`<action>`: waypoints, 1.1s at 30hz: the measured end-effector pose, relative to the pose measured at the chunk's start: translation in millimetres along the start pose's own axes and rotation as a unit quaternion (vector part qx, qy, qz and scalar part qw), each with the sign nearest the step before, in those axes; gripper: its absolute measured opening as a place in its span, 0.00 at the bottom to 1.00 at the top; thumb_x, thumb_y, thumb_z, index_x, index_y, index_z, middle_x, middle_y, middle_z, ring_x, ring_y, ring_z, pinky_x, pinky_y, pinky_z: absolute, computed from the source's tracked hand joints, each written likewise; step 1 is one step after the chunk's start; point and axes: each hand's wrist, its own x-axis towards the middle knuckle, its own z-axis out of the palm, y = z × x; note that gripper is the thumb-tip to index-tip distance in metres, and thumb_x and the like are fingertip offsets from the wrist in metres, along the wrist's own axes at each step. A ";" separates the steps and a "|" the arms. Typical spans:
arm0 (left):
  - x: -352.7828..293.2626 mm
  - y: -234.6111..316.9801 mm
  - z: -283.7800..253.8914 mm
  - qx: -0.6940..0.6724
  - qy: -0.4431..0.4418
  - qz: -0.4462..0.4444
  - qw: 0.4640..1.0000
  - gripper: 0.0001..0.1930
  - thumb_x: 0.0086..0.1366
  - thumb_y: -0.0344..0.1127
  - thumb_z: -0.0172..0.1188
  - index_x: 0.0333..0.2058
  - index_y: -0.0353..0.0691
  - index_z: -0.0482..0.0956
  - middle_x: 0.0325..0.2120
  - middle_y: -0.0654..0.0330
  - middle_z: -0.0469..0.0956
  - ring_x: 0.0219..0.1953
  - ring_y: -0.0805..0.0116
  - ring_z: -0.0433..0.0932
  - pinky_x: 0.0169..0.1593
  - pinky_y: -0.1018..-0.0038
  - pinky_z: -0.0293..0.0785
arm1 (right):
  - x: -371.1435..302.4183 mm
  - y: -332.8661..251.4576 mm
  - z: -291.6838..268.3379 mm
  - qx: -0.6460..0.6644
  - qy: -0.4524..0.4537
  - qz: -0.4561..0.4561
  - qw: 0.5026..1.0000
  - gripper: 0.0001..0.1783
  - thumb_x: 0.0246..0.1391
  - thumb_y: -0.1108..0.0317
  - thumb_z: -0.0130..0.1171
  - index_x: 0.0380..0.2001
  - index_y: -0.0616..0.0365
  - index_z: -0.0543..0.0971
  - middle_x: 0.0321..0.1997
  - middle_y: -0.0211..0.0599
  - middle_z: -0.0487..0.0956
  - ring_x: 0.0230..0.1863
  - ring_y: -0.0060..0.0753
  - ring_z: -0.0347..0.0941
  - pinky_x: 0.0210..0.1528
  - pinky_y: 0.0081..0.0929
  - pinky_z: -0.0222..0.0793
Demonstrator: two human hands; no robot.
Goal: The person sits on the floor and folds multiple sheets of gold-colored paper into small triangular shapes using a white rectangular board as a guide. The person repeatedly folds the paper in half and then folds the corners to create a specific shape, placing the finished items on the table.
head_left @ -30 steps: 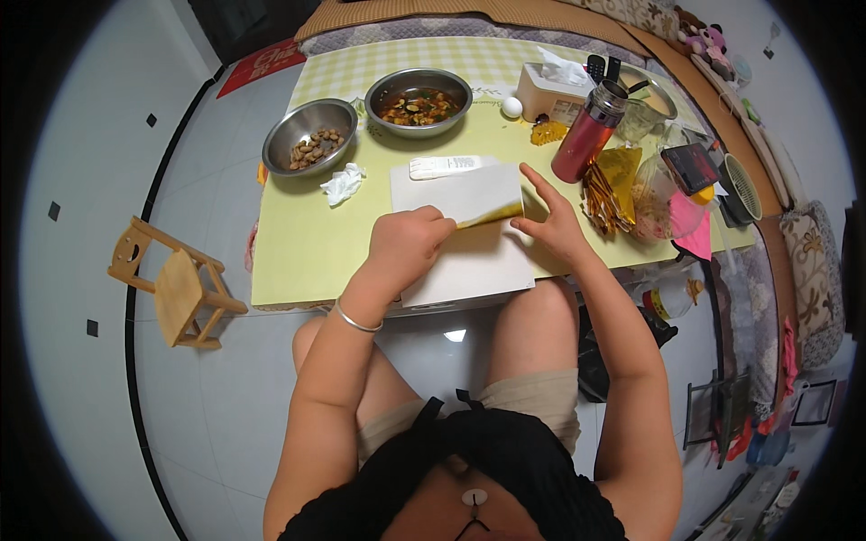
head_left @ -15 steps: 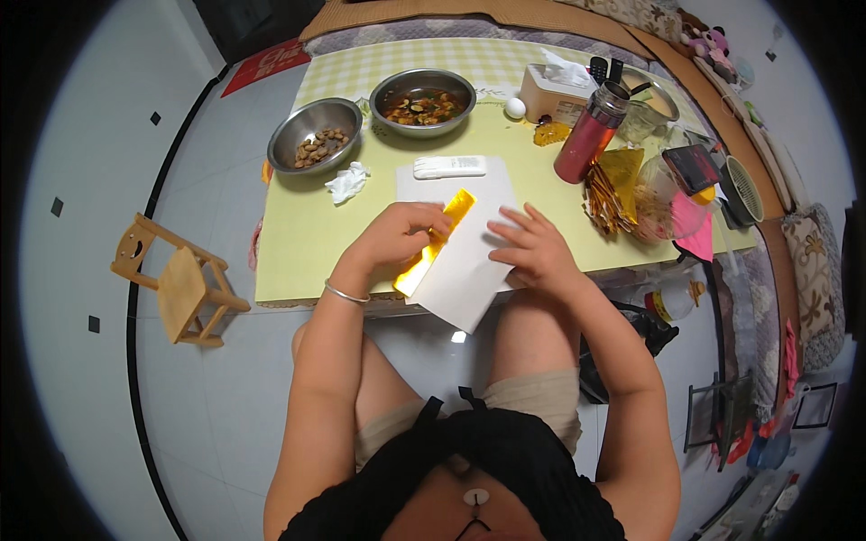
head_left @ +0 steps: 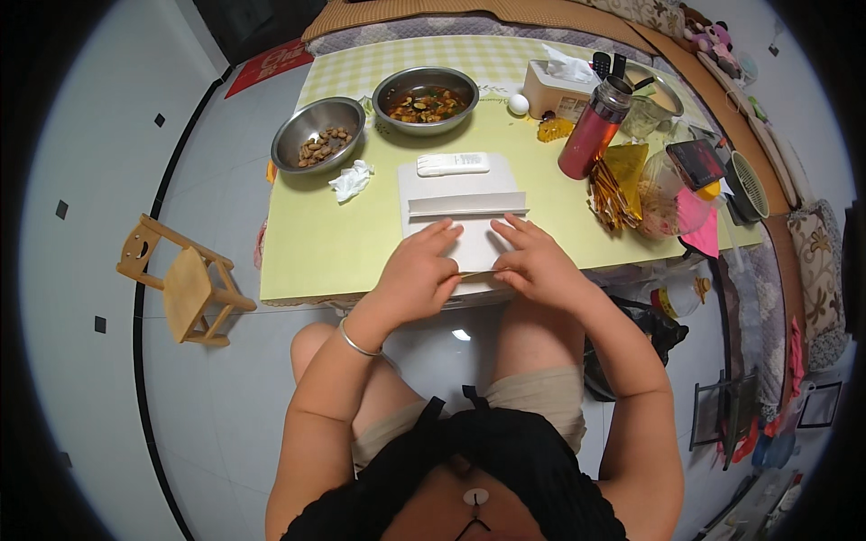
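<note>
While both hands press the white sheet (head_left: 462,221) flat on the surface (head_left: 316,243), left hand (head_left: 417,279) and right hand (head_left: 537,266) seemingly pinch its near edge for a crisp fold.

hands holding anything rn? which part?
Both hands hold the white sheet of paper at its near edge: left hand and right hand pinch that edge by the table's front rim. A folded strip crosses the sheet farther up.
</note>
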 end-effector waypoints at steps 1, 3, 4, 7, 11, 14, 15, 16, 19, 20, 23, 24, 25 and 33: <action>-0.6 -2.4 -4.0 -0.002 -0.003 -0.008 1.000 0.05 0.57 0.32 0.66 0.26 0.38 0.82 0.62 0.47 0.72 0.66 0.42 0.67 0.62 0.56 0.69 | 0.2 10.6 3.0 0.069 -0.029 0.020 0.997 0.07 0.52 0.62 0.67 0.33 0.50 0.87 0.71 0.50 0.67 0.74 0.60 0.57 0.73 0.47 0.54; -2.1 -11.2 -7.6 -0.005 -0.041 -0.019 0.999 0.06 0.58 0.34 0.66 0.29 0.38 0.82 0.64 0.45 0.70 0.67 0.41 0.65 0.63 0.57 0.67 | 3.2 23.1 2.5 0.099 -0.030 0.006 0.995 0.08 0.53 0.61 0.67 0.34 0.50 0.87 0.72 0.50 0.67 0.75 0.58 0.56 0.74 0.47 0.53; -2.4 -14.4 -8.0 -0.007 -0.060 -0.025 0.998 0.07 0.59 0.35 0.66 0.30 0.38 0.82 0.64 0.45 0.69 0.68 0.41 0.65 0.63 0.57 0.66 | 4.0 28.4 2.3 0.114 -0.031 -0.001 0.993 0.08 0.53 0.61 0.67 0.34 0.50 0.87 0.72 0.50 0.66 0.75 0.58 0.56 0.74 0.47 0.52; -3.6 -24.4 -3.0 -0.021 -0.044 -0.053 0.997 0.09 0.61 0.37 0.64 0.33 0.37 0.82 0.64 0.44 0.70 0.65 0.42 0.67 0.63 0.57 0.66 | 4.8 36.3 0.1 0.117 -0.040 -0.001 0.992 0.10 0.56 0.60 0.66 0.36 0.53 0.87 0.71 0.49 0.68 0.74 0.56 0.58 0.72 0.43 0.55; 1.1 -34.0 0.2 -0.085 -0.044 -0.100 0.990 0.09 0.62 0.36 0.63 0.34 0.36 0.82 0.57 0.44 0.76 0.57 0.45 0.74 0.60 0.59 0.69 | 7.8 49.7 8.7 0.259 -0.024 0.107 0.960 0.12 0.57 0.61 0.66 0.37 0.58 0.86 0.60 0.49 0.79 0.60 0.51 0.74 0.60 0.36 0.68; -3.5 -50.6 15.2 -0.122 0.027 -0.143 0.982 0.08 0.63 0.34 0.62 0.33 0.34 0.82 0.52 0.46 0.80 0.51 0.47 0.77 0.57 0.61 0.72 | 24.3 43.7 19.0 0.290 0.057 0.229 0.927 0.13 0.57 0.62 0.66 0.38 0.61 0.85 0.48 0.45 0.84 0.45 0.44 0.80 0.50 0.31 0.73; -1.1 -49.7 17.5 -0.104 0.075 -0.135 0.982 0.08 0.63 0.33 0.63 0.32 0.34 0.82 0.45 0.49 0.82 0.47 0.49 0.78 0.52 0.62 0.74 | 27.5 43.9 21.6 0.284 0.084 0.218 0.930 0.13 0.56 0.62 0.67 0.38 0.61 0.85 0.40 0.42 0.83 0.40 0.41 0.79 0.46 0.31 0.73; 1.4 -49.7 18.7 -0.079 0.080 -0.152 0.982 0.07 0.63 0.33 0.63 0.32 0.34 0.82 0.42 0.50 0.82 0.45 0.50 0.78 0.50 0.62 0.75 | 29.0 46.3 26.9 0.253 0.098 0.224 0.936 0.12 0.56 0.63 0.67 0.37 0.62 0.85 0.38 0.41 0.82 0.38 0.40 0.78 0.44 0.30 0.73; 9.6 -51.0 19.3 -0.014 0.102 -0.209 0.973 0.07 0.60 0.32 0.66 0.29 0.35 0.81 0.29 0.53 0.79 0.35 0.53 0.78 0.41 0.62 0.75 | 34.6 45.8 37.3 0.151 0.125 0.244 0.950 0.11 0.53 0.65 0.68 0.32 0.63 0.82 0.34 0.41 0.79 0.36 0.41 0.76 0.42 0.33 0.72; 11.4 -52.3 20.0 -0.005 0.108 -0.224 0.969 0.07 0.59 0.32 0.66 0.29 0.35 0.80 0.29 0.53 0.78 0.35 0.53 0.78 0.41 0.62 0.74 | 36.6 43.0 37.8 0.114 0.128 0.253 0.952 0.12 0.52 0.64 0.68 0.30 0.63 0.81 0.33 0.41 0.78 0.36 0.43 0.75 0.41 0.36 0.72; 15.6 -55.9 22.5 0.032 0.123 -0.255 0.958 0.06 0.58 0.31 0.67 0.30 0.35 0.81 0.29 0.52 0.78 0.34 0.52 0.77 0.40 0.60 0.74 | 42.2 36.0 41.9 0.081 0.152 0.283 0.943 0.12 0.49 0.64 0.68 0.25 0.62 0.78 0.32 0.42 0.76 0.36 0.47 0.75 0.40 0.40 0.72; 19.4 -50.5 20.9 0.077 0.155 -0.218 0.960 0.07 0.58 0.31 0.67 0.32 0.35 0.81 0.30 0.52 0.79 0.35 0.51 0.78 0.42 0.59 0.74 | 42.1 36.2 44.0 0.084 0.164 0.296 0.937 0.13 0.48 0.64 0.68 0.24 0.62 0.77 0.32 0.42 0.76 0.37 0.47 0.75 0.40 0.41 0.72; 23.6 -42.4 18.2 0.121 0.187 -0.180 0.958 0.08 0.58 0.31 0.67 0.33 0.34 0.81 0.32 0.51 0.80 0.37 0.50 0.78 0.44 0.59 0.75 | 41.4 37.7 47.2 0.073 0.178 0.286 0.939 0.13 0.49 0.64 0.68 0.24 0.62 0.77 0.31 0.42 0.75 0.35 0.46 0.74 0.38 0.39 0.72; 12.6 -21.9 39.3 0.117 -0.035 -0.018 0.992 0.35 0.62 0.56 0.64 0.56 0.30 0.75 0.60 0.44 0.73 0.65 0.44 0.69 0.66 0.55 0.65 | 42.7 39.6 55.5 0.049 0.206 0.267 0.940 0.13 0.49 0.64 0.69 0.25 0.62 0.78 0.32 0.43 0.75 0.33 0.45 0.74 0.36 0.38 0.71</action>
